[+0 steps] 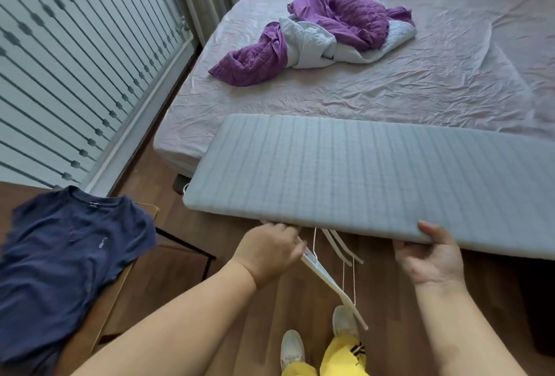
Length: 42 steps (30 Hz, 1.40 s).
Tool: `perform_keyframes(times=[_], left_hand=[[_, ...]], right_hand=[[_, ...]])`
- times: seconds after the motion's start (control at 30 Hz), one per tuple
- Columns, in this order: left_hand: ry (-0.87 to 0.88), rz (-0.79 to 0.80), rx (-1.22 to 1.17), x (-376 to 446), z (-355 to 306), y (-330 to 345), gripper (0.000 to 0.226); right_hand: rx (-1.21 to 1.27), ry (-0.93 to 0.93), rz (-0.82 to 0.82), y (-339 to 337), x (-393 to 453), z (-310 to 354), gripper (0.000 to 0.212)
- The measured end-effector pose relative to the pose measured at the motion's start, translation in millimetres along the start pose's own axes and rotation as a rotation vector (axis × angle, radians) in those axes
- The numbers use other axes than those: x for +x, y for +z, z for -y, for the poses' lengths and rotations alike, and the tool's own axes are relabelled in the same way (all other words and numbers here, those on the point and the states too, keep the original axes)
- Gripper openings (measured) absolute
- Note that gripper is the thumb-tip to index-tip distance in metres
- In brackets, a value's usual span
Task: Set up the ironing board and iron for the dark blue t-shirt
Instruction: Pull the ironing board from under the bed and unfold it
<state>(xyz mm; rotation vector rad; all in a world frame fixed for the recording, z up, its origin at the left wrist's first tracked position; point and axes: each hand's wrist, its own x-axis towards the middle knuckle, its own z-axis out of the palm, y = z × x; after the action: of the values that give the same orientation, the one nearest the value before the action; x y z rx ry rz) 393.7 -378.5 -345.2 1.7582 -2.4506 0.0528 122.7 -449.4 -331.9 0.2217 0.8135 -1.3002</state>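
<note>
A grey-blue checked ironing board (360, 174) is held flat in front of me, its far edge over the bed. My right hand (429, 252) grips the board's near edge, thumb on top. My left hand (270, 251) is closed on a white metal leg (324, 276) that hangs out from under the board, with thin white cords beside it. The dark blue t-shirt (66, 258) lies spread on a wooden table at the lower left. No iron is in view.
The bed (420, 81) with a pink sheet fills the far side, a purple and white quilt (324, 36) crumpled on it. A white slatted radiator cover (75, 69) runs along the left wall. The wooden table (120, 294) stands at my left. My feet are on the wooden floor.
</note>
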Motion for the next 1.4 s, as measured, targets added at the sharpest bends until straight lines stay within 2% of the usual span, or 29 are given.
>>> perform_keyframes(times=[0.13, 0.2, 0.27, 0.33, 0.4, 0.53, 0.7, 0.77, 0.83, 0.9, 0.93, 1.0, 1.07, 1.1, 1.17, 1.2, 1.27, 1.4], left_hand=[[-0.329, 0.259, 0.074, 11, -16, 5, 0.044], [-0.526, 0.379, 0.001, 23, -26, 3, 0.045], [-0.554, 0.454, -0.053, 34, -27, 8, 0.035], [-0.473, 0.478, 0.000, 40, -26, 10, 0.028], [-0.519, 0.447, -0.046, 45, -22, 15, 0.029], [-0.718, 0.426, -0.295, 62, -16, 21, 0.036], [-0.727, 0.442, -0.373, 74, -11, 13, 0.025], [-0.765, 0.432, -0.484, 76, -13, 7, 0.020], [-0.834, 0.352, -0.790, 77, -16, 0, 0.025], [-0.884, 0.196, -1.151, 78, -26, -13, 0.025], [-0.893, 0.131, -1.291, 78, -31, -18, 0.019], [-0.943, 0.052, -1.469, 79, -43, -25, 0.020], [-1.069, -0.024, -1.608, 79, -50, -26, 0.006], [-1.120, -0.052, -1.673, 80, -51, -28, 0.016], [-1.207, -0.171, -1.822, 81, -46, -31, 0.056], [-1.235, -0.247, -1.859, 82, -42, -32, 0.064], [-1.256, -0.346, -1.887, 83, -32, -31, 0.061], [-1.264, -0.427, -1.951, 86, -29, -33, 0.054]], right_hand=[[0.013, -0.002, 0.032, 1, 3, 7, 0.054], [0.016, 0.004, 0.042, 0, 3, 10, 0.054], [0.013, 0.005, 0.050, -2, 4, 14, 0.053], [0.009, 0.012, 0.060, -3, 4, 15, 0.055], [0.005, 0.015, 0.066, -3, 5, 18, 0.058], [0.000, 0.027, 0.073, 0, 7, 21, 0.058], [0.011, 0.009, 0.082, 2, 9, 28, 0.064], [0.027, 0.003, 0.087, 2, 9, 30, 0.065], [0.045, -0.005, 0.097, 2, 8, 30, 0.065], [0.061, -0.009, 0.105, 3, 6, 29, 0.062], [0.066, -0.009, 0.107, 4, 6, 28, 0.059], [0.071, -0.008, 0.107, 5, 5, 26, 0.056], [0.080, -0.011, 0.107, 5, 5, 26, 0.057], [0.082, -0.014, 0.105, 5, 5, 25, 0.058], [0.091, -0.010, 0.100, 4, 5, 24, 0.061], [0.095, -0.005, 0.097, 4, 6, 23, 0.061], [0.100, 0.005, 0.091, 2, 6, 20, 0.060], [0.101, 0.018, 0.078, 2, 7, 15, 0.061]])
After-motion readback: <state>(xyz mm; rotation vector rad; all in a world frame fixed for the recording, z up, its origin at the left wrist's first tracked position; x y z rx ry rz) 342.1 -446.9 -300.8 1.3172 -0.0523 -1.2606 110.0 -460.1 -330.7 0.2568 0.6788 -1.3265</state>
